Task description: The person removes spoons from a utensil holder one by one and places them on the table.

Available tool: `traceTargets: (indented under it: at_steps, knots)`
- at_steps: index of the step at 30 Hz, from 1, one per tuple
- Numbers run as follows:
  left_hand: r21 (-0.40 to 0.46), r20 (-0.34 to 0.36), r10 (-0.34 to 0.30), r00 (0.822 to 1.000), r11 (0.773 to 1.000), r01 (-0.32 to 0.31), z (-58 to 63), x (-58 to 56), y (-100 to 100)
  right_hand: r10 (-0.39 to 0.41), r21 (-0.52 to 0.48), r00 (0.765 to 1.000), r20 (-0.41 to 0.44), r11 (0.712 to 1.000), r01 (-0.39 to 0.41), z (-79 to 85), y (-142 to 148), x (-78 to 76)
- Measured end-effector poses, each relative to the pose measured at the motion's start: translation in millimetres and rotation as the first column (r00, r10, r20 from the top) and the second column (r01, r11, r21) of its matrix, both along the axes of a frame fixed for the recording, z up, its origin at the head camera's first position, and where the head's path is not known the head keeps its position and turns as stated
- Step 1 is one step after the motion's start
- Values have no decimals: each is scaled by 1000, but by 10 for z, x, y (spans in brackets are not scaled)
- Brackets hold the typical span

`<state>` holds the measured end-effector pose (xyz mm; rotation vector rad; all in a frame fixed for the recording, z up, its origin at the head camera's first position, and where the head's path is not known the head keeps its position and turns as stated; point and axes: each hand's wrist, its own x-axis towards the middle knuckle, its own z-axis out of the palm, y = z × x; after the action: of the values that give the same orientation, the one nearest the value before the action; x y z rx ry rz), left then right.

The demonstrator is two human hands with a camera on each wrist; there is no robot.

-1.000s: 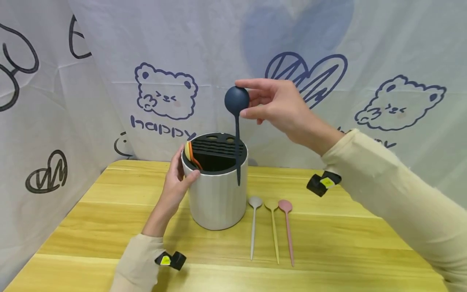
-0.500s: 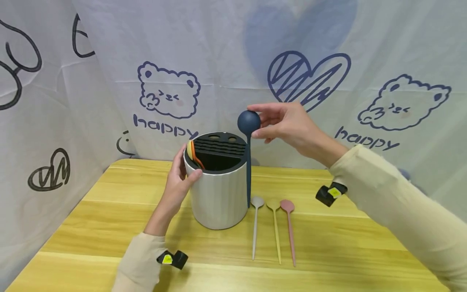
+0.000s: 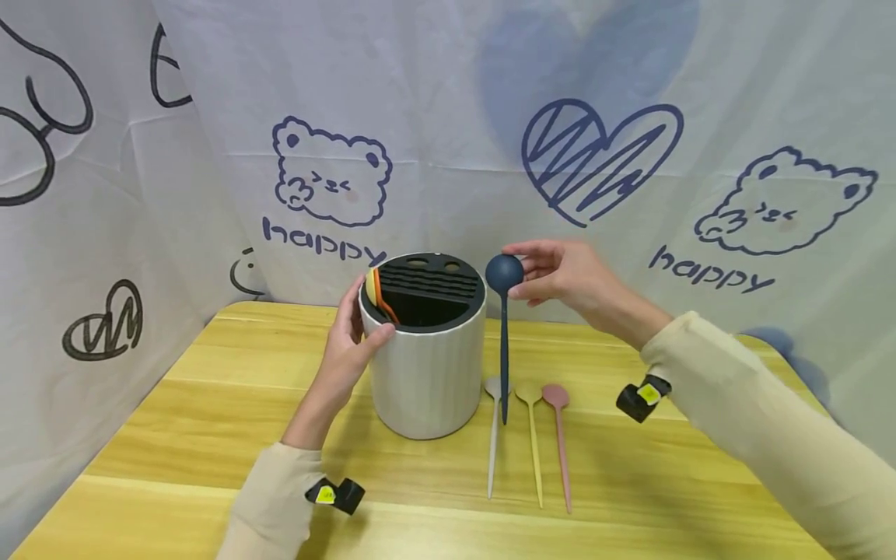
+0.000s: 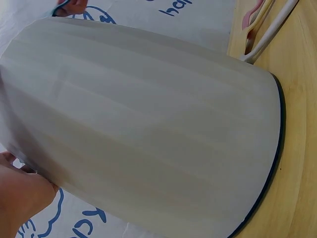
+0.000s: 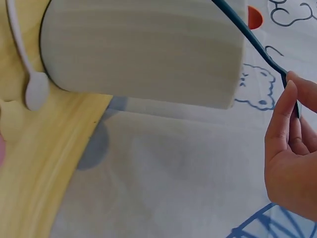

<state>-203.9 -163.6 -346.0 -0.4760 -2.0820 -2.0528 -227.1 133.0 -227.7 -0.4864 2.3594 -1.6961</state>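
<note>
The word "happy" appears twice in blue lettering on a pale cloth (image 3: pixel 434 93), once at left (image 3: pixel 318 239) and once at right (image 3: pixel 712 270), beneath line-drawn bears. (The yellow stickers (image 3: pixel 326 494) on the black wrist devices (image 3: pixel 350 496) carry marks too small to read.) Before it, a person in beige sleeves holds a dark blue spoon (image 3: pixel 504 280) in the air just to the right of a white holder (image 3: pixel 427 381). The spoon has a smooth, round bowl and a long, slim handle, which hangs nearly upright with its tip down; whether the tip touches the table (image 3: pixel 630 482) cannot be told. The right hand (image 3: pixel 570 276) pinches the bowl by its edge between thumb and fingers. The left hand (image 3: pixel 350 342) curves round the holder's left side, thumb at the front of the rim. The holder, ribbed with a black slotted top (image 3: pixel 423 288), contains a yellow piece (image 3: pixel 372 286) and an orange piece (image 3: pixel 380 299). Beside it on the wood lie a white spoon (image 3: pixel 493 387), a yellow spoon (image 3: pixel 528 393) and a pink spoon (image 3: pixel 556 397), bowls toward the cloth.
</note>
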Motion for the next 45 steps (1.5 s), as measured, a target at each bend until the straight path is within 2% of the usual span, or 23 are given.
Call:
traceTargets:
  at_steps: [14, 22, 29, 38, 41, 45]
  knots:
    - [-13, -6, 0, 1000, 1000, 0, -13, 18, -15, 29, 7, 994, 104, 1000, -29, -435, 217, 2]
    - [-16, -4, 0, 1000, 1000, 0, -9, 24, -16, 3, 39, 986, 164, 999, -9, -678, 403, 16]
    - [-11, -10, 2, 1000, 1000, -2, -17, 14, -12, -28, 30, 981, 193, 999, 23, -970, 555, 38]
    - [-1, -12, 1, 1000, 1000, -1, -12, 15, -3, 19, -53, 948, 319, 999, -2, -1251, 729, 101]
    - [-5, -4, 2, 1000, 1000, -3, -10, 20, -6, 36, -32, 947, 319, 999, -27, -1332, 797, 101]
    - [1, -6, -2, 1000, 1000, 3, -16, 16, -1, 15, 12, 952, 307, 1000, -20, -1411, 893, 106]
